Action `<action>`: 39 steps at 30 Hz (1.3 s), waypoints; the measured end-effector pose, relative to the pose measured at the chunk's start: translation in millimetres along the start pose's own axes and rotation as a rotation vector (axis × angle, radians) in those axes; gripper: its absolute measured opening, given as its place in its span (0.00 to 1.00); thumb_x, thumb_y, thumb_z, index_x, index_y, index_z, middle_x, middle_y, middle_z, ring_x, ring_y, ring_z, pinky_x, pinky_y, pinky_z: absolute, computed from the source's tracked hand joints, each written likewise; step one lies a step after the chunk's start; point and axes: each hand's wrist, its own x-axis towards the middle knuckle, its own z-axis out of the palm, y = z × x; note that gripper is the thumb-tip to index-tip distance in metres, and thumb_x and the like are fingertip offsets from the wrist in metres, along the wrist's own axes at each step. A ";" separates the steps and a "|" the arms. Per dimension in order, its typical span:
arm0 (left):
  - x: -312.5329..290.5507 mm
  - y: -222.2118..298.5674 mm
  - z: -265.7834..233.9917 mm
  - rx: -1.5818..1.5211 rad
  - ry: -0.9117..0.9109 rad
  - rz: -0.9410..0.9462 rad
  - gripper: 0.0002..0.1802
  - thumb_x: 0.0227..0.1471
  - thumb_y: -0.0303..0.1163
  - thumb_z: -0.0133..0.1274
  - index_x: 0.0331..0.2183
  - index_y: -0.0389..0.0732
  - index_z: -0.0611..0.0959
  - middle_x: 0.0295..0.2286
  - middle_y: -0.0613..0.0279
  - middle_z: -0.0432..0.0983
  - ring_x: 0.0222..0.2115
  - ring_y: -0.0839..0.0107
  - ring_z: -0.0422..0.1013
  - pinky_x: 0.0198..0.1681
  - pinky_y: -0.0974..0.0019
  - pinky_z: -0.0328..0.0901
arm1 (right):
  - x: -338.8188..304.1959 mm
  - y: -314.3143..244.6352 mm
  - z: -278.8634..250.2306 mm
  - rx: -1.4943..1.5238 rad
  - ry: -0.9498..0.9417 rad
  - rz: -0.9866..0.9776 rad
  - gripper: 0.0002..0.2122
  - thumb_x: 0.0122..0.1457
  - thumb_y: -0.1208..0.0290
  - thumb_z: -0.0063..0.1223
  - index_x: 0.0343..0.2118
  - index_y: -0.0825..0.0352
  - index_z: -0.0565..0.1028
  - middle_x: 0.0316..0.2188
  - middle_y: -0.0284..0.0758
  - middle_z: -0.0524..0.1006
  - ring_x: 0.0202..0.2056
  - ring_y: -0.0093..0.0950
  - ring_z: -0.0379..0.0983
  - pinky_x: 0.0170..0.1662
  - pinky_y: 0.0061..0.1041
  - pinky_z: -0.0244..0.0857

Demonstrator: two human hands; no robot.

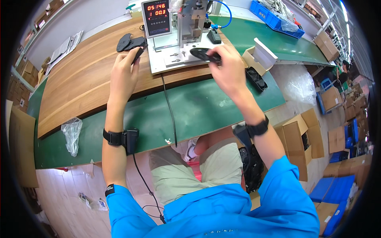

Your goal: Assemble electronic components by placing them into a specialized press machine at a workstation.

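My left hand (124, 75) is raised over the wooden board, its thumb and fingers pinched on a small flat black part (138, 54). Over the right side of the machine's white base plate (158, 65), my right hand (229, 69) grips an oval black plastic part (199, 53), slightly blurred. Beyond my left hand, several flat black pieces (131, 43) lie on the board. Between the hands stands a metal bench press (192, 23) with small fittings on its base. A small black block (214, 36) sits at the base's far right.
A display box (156, 18) with red digits stands left of the press. Right of it are an open white carton (258, 57) and a black tray (256, 79). A blue crate (276, 20) holds plastic bags. A black cable (168, 103) crosses the green bench edge. Clear plastic (72, 135) lies at left.
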 end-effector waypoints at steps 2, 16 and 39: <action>-3.0 15.7 -3.5 -0.030 0.047 0.114 0.21 0.56 0.21 0.56 0.52 0.44 0.82 0.42 0.51 0.82 0.44 0.54 0.77 0.44 0.56 0.73 | -35.7 -19.4 -29.4 0.139 0.017 0.102 0.13 0.48 0.84 0.60 0.39 0.67 0.77 0.37 0.39 0.78 0.41 0.40 0.75 0.43 0.37 0.70; 10.8 93.6 89.4 0.312 -0.112 0.585 0.28 0.51 0.23 0.52 0.55 0.48 0.79 0.52 0.48 0.77 0.56 0.52 0.71 0.59 0.52 0.67 | -451.4 1.9 -175.2 -0.175 -0.185 0.889 0.10 0.58 0.81 0.50 0.43 0.72 0.74 0.41 0.48 0.75 0.45 0.47 0.73 0.50 0.39 0.67; 11.6 99.4 105.5 0.057 -0.122 0.394 0.34 0.47 0.17 0.57 0.58 0.41 0.75 0.50 0.50 0.77 0.51 0.51 0.71 0.55 0.53 0.70 | -655.6 54.5 -126.7 -0.310 -0.292 1.121 0.19 0.67 0.70 0.50 0.59 0.68 0.72 0.49 0.45 0.78 0.55 0.37 0.73 0.58 0.32 0.65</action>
